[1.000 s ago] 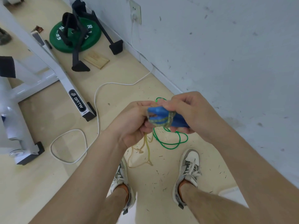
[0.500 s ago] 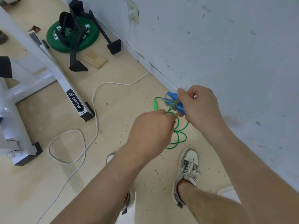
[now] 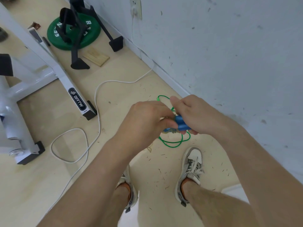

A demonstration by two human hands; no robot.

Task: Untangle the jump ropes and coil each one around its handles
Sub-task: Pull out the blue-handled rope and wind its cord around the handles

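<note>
Two blue handles [image 3: 181, 123] lie side by side in the grip of my right hand [image 3: 195, 114], held above the floor in front of me. A yellowish rope [image 3: 170, 130] is wound round their left end. My left hand [image 3: 147, 118] pinches that rope at the wound part, close against my right hand. A green jump rope [image 3: 173, 144] lies in loops on the floor under my hands, one green end [image 3: 158, 99] showing above my left hand. Most of the green rope's middle is hidden by my hands.
A white cable [image 3: 98, 102] runs from the wall socket [image 3: 136, 9] across the floor in loops. White exercise-machine legs [image 3: 72, 90] stand at left. A green weight plate [image 3: 73, 35], black stand and wooden block [image 3: 96, 58] are farther back. The wall is close on my right.
My left hand swung out toward the wall and came back to the handles' left end. The yellowish rope that hung down a second ago now sits wound on the handles.
</note>
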